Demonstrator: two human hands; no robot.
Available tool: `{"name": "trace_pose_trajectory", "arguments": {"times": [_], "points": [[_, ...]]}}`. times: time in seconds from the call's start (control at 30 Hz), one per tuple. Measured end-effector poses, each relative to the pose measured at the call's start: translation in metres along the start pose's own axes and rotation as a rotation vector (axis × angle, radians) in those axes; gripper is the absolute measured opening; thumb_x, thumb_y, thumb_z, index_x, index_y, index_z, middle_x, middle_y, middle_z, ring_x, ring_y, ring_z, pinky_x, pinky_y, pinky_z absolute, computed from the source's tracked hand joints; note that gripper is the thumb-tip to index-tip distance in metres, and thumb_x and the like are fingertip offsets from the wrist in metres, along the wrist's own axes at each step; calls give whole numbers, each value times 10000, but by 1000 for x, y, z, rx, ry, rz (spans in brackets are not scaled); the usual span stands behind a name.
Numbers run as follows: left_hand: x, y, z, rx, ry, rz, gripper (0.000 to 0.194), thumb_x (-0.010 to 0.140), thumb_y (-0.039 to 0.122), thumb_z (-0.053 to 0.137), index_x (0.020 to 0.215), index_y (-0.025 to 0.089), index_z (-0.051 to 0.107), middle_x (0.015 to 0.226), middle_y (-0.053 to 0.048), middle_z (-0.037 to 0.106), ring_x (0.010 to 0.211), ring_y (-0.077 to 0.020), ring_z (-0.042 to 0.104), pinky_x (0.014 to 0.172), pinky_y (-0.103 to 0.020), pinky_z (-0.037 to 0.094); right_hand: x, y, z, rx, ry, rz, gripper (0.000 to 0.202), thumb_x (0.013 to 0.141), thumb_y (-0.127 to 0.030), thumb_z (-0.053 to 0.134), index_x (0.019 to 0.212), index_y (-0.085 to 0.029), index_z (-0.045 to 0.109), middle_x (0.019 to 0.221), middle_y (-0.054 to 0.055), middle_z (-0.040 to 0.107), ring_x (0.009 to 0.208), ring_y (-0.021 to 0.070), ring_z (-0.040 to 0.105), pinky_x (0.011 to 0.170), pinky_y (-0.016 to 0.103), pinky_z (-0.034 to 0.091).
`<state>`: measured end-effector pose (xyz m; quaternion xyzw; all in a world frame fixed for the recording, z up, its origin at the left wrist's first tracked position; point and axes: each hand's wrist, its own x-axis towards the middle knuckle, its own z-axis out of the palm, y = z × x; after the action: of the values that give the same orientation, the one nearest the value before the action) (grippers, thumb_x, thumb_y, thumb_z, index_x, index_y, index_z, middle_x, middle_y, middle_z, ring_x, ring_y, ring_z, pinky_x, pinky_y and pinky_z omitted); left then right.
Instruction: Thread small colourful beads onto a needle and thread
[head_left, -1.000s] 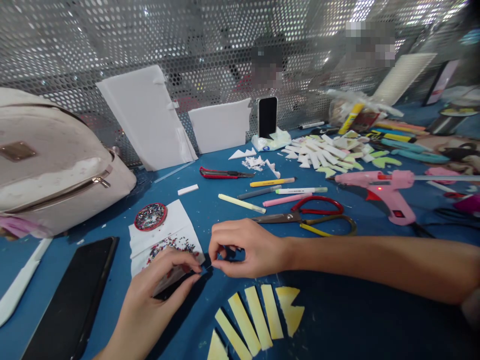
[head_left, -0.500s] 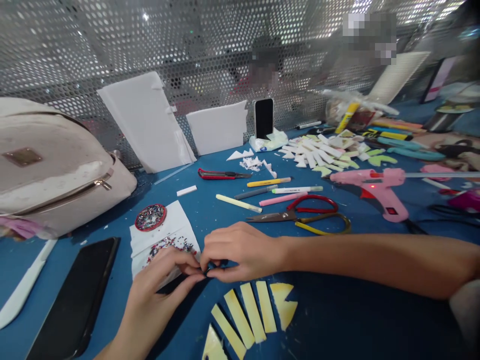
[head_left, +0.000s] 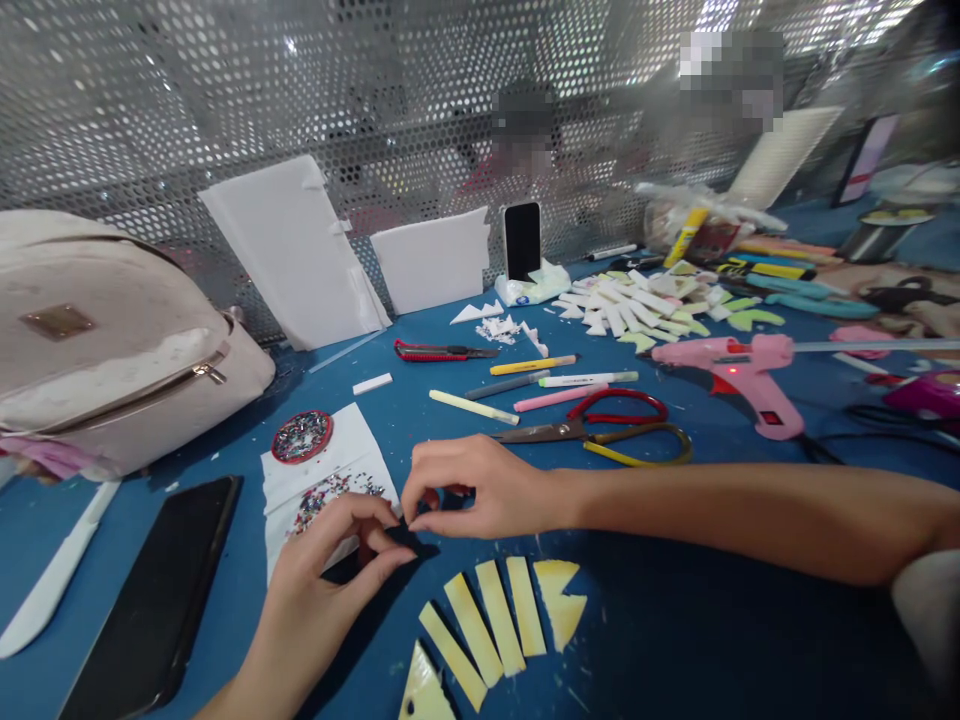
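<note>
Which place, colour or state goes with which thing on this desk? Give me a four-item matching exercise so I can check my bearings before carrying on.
Things
1. Glue gun
2. Backpack
3. Strips
4. Scissors

Place, colour or state
A. one red handle, one yellowish
B. yellow, fanned out below the right hand
C. pink, with a red light on
D. pale, at the far left

Pairs: 1-C, 2-D, 3-B, 4-A

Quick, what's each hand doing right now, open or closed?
Left hand: open, nothing visible in its grip.
Right hand: pinched closed; whether it holds something tiny cannot be told.
</note>
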<state>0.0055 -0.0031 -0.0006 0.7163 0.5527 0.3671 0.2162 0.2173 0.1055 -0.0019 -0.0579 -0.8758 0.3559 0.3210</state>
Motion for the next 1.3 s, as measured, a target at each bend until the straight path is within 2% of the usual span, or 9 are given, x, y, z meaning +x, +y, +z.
{"name": "trace_pose_trajectory", "arguments": {"times": [0.13,0.3,0.47,0.6,0.7,0.8,0.97,1.1,1.3], "points": [[2,0,-2,41,-65,81,42,888,221,726,882,262,716,730,40,713,655,-147,662,654,-246,506,4,0,-3,182,96,114,87,933,-232,672,910,-148,671,853,-11,569,661,70,470,602,192,395],[5,0,-3,89,-93,236,82,905,193,722,866,265,729,730,44,723,672,-148,656,687,-267,484,6,0,-4,296,148,157,81,903,-207,683,863,-140,660,844,-10,600,653,67,470,562,188,369],[5,1,-3,99,-103,367,99,944,161,678,928,253,711,743,44,697,659,-131,619,677,-257,458,8,-2,-5,337,161,263,83,903,-211,677,871,-138,653,864,-5,607,629,56,471,524,182,340],[3,0,-5,138,-133,408,101,950,156,668,943,248,711,712,39,655,655,-135,603,663,-263,442,8,0,-3,231,145,271,73,929,-209,650,925,-141,675,946,27,632,671,69,508,513,177,336],[1,0,-6,132,-150,402,120,935,138,678,938,254,710,711,47,654,658,-132,607,675,-265,443,6,2,-1,136,116,200,56,929,-150,633,954,-152,683,988,37,651,700,77,525,565,175,391],[2,-2,-6,108,-130,362,107,920,153,702,926,258,717,718,50,665,660,-127,615,674,-257,456,4,2,1,103,33,64,105,929,-103,608,997,-154,671,1055,52,663,792,87,584,697,183,468],[6,-1,-5,54,-35,287,101,897,182,729,832,259,718,661,70,677,607,-114,611,615,-226,473,-1,1,2,-37,-147,-98,110,1000,-197,569,1082,-187,641,1117,47,693,937,106,640,782,193,467],[6,0,-6,67,-31,257,86,895,208,733,834,268,728,661,71,688,607,-121,618,613,-236,477,-1,4,2,-65,-102,-81,102,1011,-260,595,1012,-180,658,998,39,699,862,107,629,745,198,458],[5,-2,-7,92,-15,215,105,903,211,723,820,271,701,718,71,718,654,-141,635,643,-269,460,0,5,1,6,-96,-83,96,997,-229,610,980,-166,680,958,45,690,818,106,615,741,200,464]]}}
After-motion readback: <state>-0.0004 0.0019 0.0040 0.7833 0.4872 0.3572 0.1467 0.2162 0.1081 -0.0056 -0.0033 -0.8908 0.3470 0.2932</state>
